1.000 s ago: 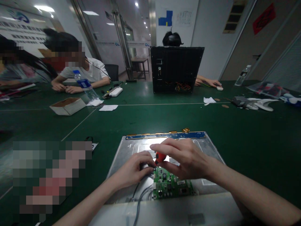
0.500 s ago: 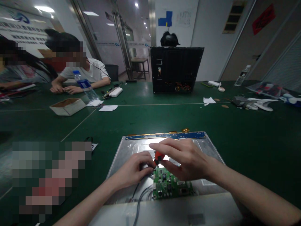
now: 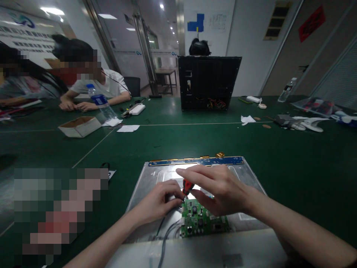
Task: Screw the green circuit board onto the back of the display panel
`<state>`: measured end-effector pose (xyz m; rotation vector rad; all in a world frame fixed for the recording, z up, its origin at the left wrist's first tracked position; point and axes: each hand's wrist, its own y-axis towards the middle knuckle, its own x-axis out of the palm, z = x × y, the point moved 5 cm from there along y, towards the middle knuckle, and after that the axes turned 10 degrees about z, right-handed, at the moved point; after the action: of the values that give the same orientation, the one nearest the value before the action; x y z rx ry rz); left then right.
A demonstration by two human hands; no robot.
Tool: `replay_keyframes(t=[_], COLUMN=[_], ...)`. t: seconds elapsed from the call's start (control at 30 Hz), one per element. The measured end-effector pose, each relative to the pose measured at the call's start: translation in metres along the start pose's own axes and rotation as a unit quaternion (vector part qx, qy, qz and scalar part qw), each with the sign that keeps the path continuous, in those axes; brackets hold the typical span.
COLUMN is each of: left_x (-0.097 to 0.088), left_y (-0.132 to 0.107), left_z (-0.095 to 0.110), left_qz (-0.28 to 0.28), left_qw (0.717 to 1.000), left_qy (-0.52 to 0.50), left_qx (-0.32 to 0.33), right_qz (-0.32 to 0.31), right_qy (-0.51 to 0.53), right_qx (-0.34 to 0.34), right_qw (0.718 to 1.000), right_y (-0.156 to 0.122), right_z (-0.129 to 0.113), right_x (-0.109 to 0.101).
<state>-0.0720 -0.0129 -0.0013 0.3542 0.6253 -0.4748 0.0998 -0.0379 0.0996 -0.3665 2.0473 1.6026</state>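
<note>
One red tool (image 3: 187, 185), partly hidden, pinched by fingers (image 3: 200, 178) of right hand (image 3: 221, 189), left hand's (image 3: 160, 197) fingertips obscured, grip unclear

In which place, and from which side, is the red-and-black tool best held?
Probably by the wide upper part of the tool, from above and the right, as the right hand does: that end leans right, while the left hand crowds the narrow lower end near the green circuit board.

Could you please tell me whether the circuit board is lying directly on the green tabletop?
No, the circuit board lies on the silvery panel, which rests on the tabletop.
</note>
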Motion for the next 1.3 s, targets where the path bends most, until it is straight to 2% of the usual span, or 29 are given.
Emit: replay_keyframes(t=[0.23,0.5,0.8,0.97,1.1,1.3], left_x=[-0.0014,-0.0007,-0.0011,-0.0017,0.0003,0.0006], left_y=[0.0003,0.0006,0.0012,0.0012,0.0005,0.0002], left_z=[0.0012,0.0009,0.0038,0.0035,0.0004,-0.002], left_qz=[0.012,0.012,0.016,0.023,0.008,0.002], left_qw=[1.0,1.0,1.0,1.0,1.0,1.0], left_qy=[0.008,0.007,0.005,0.01,-0.002,0.001], left_qx=[0.01,0.007,0.014,0.009,0.008,0.005], right_qz=[0.006,-0.016,0.008,-0.008,-0.009,0.001], right_qy=[-0.066,-0.003,-0.059,-0.036,-0.006,-0.032], right_qx=[-0.018,-0.002,-0.016,-0.011,-0.002,-0.005], right_qw=[0.998,1.0,0.998,0.999,1.0,0.999], right_y=[-0.0017,-0.0021,-0.0019,-0.0004,0.0001,-0.0011], right_z=[0.0016,0.0012,0.0026,0.0012,0.0001,0.001], right_x=[-0.0005,0.0018,-0.0002,-0.0004,0.0003,0.0006])
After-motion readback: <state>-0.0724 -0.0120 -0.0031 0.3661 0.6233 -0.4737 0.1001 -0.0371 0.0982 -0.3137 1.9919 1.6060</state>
